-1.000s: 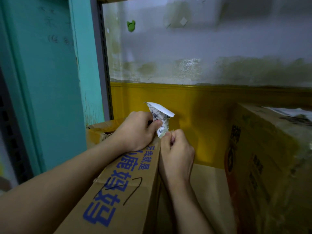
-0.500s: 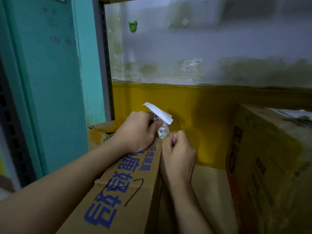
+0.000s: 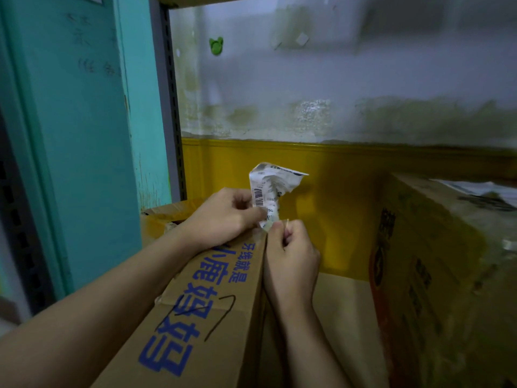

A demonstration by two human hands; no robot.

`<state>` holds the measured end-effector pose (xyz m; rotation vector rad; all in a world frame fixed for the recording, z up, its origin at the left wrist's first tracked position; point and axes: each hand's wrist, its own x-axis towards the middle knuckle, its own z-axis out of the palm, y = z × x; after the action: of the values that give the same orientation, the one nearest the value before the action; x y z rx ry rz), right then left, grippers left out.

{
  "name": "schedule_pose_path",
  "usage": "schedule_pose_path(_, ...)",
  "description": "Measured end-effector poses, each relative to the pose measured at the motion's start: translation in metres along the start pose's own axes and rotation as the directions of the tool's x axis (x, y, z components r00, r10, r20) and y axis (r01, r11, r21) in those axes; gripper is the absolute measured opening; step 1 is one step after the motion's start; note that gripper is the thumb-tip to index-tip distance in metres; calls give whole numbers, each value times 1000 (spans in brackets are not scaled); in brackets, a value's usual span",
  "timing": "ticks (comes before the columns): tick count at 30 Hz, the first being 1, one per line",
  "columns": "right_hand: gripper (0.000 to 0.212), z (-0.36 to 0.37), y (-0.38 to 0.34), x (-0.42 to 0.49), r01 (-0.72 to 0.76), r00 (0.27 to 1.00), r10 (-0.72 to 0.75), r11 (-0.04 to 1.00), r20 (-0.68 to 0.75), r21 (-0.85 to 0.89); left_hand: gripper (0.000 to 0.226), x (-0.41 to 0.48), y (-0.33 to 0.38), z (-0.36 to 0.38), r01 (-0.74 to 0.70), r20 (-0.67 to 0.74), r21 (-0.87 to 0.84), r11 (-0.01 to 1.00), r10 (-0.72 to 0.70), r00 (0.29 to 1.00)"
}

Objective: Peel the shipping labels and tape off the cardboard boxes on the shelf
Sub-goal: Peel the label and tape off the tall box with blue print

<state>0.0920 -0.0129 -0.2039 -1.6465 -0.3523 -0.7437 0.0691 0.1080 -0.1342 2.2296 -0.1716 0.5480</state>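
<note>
Label [image 3: 270,189]: crumpled and pinched upright by left hand [image 3: 223,219], kept clear of box [image 3: 207,312].
Right hand [image 3: 291,256]: fingertips pressed together on a tape strand, apparently for pulling.

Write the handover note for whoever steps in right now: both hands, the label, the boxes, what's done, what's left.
Left hand: pinching the crumpled shipping label, which stands up off the far top corner of the blue-printed box.
Right hand: shut at that corner, nipping the label's lower end or some tape; cannot tell which.
Done: label mostly lifted.
Left: free its lower end, then the second box on the right, which has a label on top.
</note>
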Motion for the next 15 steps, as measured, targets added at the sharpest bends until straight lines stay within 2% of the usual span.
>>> schedule_pose_path(5, 24, -3, -4, 3, -22, 998, 22, 1000, 57, 6, 18, 2, 0, 1, -1, 31, 54, 999, -1, 1000)
schedule_pose_path(11, 27, -5, -2, 5, -23, 990, 17, 999, 143, 39, 28, 0, 0, 0, -13, 17, 149, 989, 11, 1000)
schedule_pose_path(15, 37, -2, 0, 7, -30, 990, 24, 999, 139, 44, 31, -1, 0, 2, -32, -21, 250, 968, 38, 999)
